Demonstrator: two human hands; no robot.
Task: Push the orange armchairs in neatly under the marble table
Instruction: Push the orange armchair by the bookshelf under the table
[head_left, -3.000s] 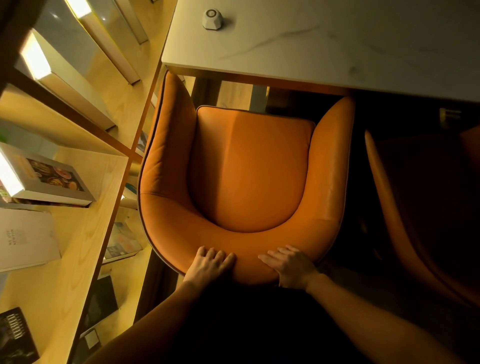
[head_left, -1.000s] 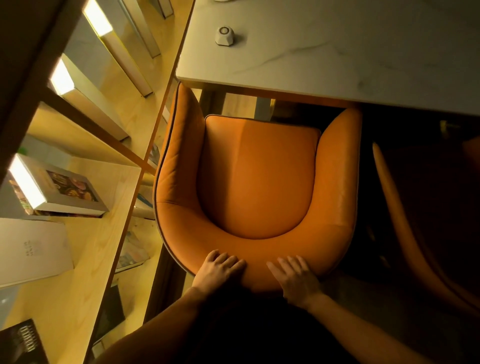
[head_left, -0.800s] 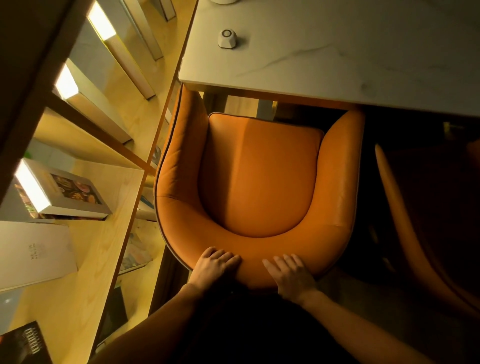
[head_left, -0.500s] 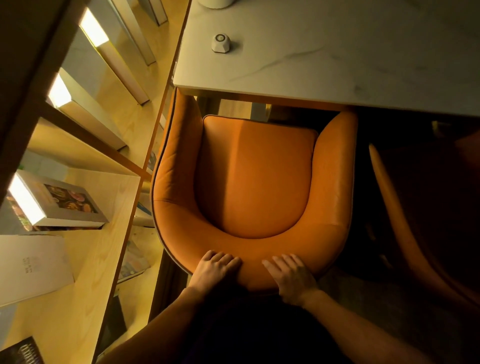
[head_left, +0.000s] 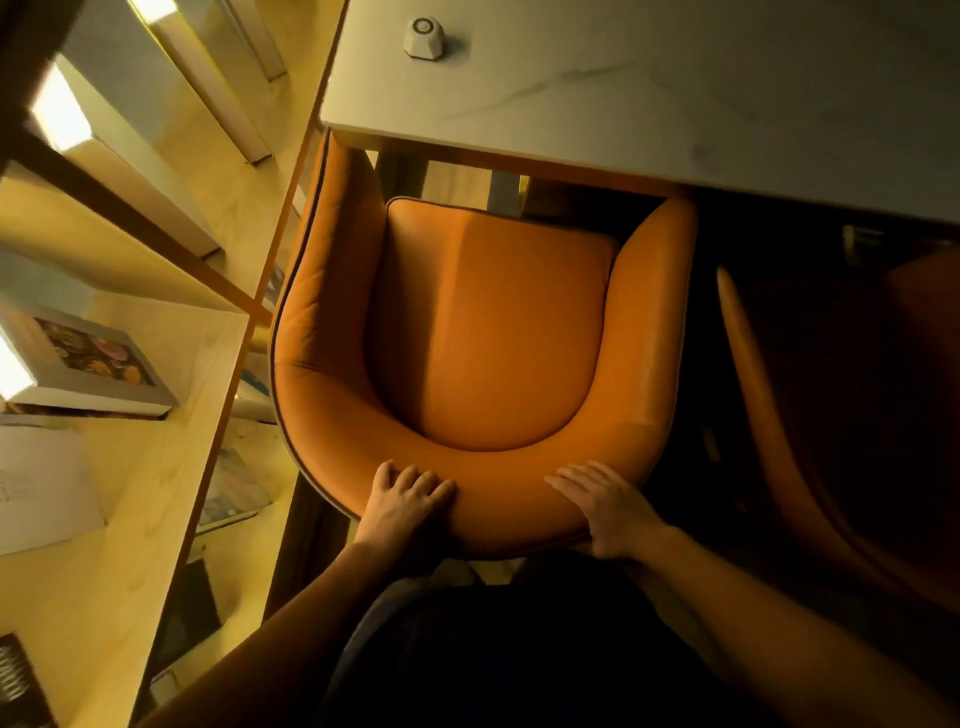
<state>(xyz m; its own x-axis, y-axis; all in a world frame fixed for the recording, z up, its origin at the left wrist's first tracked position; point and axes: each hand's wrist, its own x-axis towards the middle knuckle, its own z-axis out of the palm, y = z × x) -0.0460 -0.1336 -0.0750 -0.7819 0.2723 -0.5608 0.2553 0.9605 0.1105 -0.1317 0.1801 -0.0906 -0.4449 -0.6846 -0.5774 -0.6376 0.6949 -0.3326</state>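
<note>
With left hand (head_left: 408, 501) and right hand (head_left: 605, 501) flat, fingers straight, on orange armchair (head_left: 488, 332) backrest at frame centre, arms tucked beneath marble table (head_left: 675, 88): uneven pushing risks skewing.

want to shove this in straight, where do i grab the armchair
Take the armchair by the top of its curved backrest, from behind, one hand on each side of centre, as the left hand and right hand are now. The rim is padded and broad, and the open front faces the table.
</note>
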